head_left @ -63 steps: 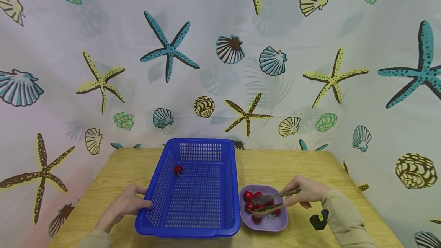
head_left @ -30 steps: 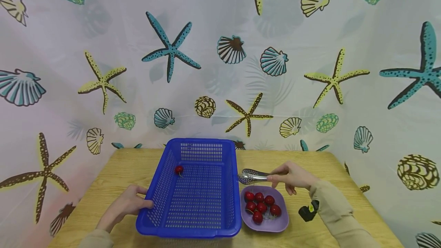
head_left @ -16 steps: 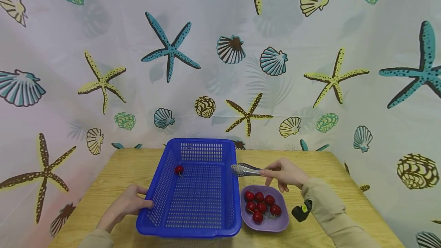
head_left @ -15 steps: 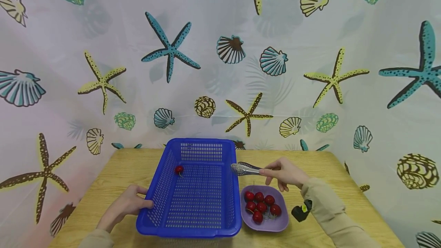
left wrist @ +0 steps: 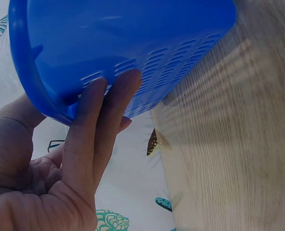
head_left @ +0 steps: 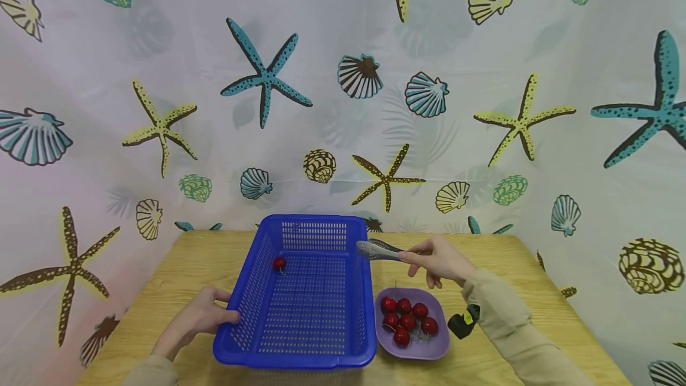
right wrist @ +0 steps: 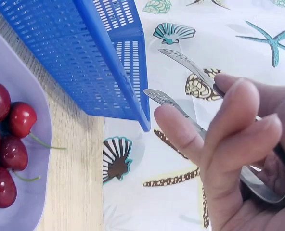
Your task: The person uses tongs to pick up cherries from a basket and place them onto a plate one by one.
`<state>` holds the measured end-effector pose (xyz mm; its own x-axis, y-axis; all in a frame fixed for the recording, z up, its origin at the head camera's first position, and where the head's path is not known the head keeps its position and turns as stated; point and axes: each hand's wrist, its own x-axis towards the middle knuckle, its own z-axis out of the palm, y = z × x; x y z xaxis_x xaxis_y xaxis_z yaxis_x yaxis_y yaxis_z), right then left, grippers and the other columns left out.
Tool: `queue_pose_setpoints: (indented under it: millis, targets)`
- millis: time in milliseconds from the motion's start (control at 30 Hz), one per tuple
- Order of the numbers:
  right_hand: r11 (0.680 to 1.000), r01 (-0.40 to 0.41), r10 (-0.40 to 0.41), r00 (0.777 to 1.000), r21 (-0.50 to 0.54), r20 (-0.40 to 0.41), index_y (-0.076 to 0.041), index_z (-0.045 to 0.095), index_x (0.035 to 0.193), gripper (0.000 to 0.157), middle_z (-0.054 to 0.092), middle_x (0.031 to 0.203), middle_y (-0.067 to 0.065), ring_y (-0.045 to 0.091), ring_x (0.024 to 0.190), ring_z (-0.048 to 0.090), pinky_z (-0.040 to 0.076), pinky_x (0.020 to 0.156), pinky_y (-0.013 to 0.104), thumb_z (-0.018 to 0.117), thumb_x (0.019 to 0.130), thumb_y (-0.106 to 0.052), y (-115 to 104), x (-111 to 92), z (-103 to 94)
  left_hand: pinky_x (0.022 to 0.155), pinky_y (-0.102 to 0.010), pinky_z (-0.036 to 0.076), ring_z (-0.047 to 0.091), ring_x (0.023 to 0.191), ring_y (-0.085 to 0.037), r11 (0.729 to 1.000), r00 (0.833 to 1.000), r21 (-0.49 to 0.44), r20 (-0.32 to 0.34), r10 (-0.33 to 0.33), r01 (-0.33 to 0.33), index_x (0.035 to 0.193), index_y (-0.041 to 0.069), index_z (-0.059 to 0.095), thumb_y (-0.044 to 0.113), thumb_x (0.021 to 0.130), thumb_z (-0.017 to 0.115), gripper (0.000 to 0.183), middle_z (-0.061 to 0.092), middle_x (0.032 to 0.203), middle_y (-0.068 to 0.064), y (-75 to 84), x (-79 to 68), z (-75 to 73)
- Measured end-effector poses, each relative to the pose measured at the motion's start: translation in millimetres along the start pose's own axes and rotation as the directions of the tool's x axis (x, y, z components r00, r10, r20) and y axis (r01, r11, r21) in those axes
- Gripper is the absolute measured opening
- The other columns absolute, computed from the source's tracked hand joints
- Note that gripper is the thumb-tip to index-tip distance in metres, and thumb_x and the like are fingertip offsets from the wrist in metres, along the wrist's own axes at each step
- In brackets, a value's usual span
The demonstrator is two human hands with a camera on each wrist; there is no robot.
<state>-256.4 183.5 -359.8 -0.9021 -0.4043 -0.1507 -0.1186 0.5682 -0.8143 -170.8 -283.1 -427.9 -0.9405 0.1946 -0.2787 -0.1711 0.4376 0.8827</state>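
Note:
My left hand [head_left: 206,314] grips the left rim of a blue plastic basket [head_left: 305,359], thumb over the edge and fingers against the outer wall, as the left wrist view shows. One cherry [head_left: 279,264] with a stem lies in the basket near its far left. My right hand [head_left: 436,261] holds metal tongs [head_left: 377,251] with perforated tips; the tips are parted with nothing between them, above the basket's right rim. Below that hand, a purple bowl [head_left: 409,352] holds several cherries [right wrist: 13,153], some with stems seen in the right wrist view.
A wooden table [head_left: 471,338] carries the basket and the bowl, which stand side by side. A white curtain [head_left: 343,130] printed with starfish and shells hangs behind and along both sides. A black device with a yellow mark [head_left: 463,321] sits at the right wrist.
The tongs have left the bowl of cherries, moving up and to the left to the basket's right rim with the right hand. The left hand, basket and cherries stay put.

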Motion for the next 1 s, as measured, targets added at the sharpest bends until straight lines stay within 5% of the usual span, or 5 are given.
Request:
queue_pose_setpoints:
  millis: [633,1000]
  targets:
    - [0.984,0.031,-0.014,0.995,-0.175,0.097,0.002,0.075,0.09,0.041,0.072,0.073,0.005,0.008,0.041,0.051,0.043,0.042,0.021,0.06,0.1,-0.034,-46,45,37.4,0.076,-0.042,0.065,0.077,0.085,-0.029,1.0,1.0,0.013,-0.011,-0.026,0.026,0.121,-0.024,0.056,0.002,0.084,0.064,0.046,0.075,0.095,-0.025,1.4,1.2,0.6]
    - [0.987,-0.016,0.042,0.987,-0.162,0.153,-0.002,0.076,0.106,0.037,0.077,0.082,0.019,0.008,0.043,0.051,0.045,0.044,0.02,0.059,0.1,-0.033,-61,74,52.3,0.076,-0.042,0.065,0.077,0.085,-0.028,0.999,0.999,0.022,-0.027,-0.041,0.041,0.121,-0.023,0.057,0.002,0.083,0.064,0.046,0.075,0.095,-0.025,1.2,1.2,1.8]
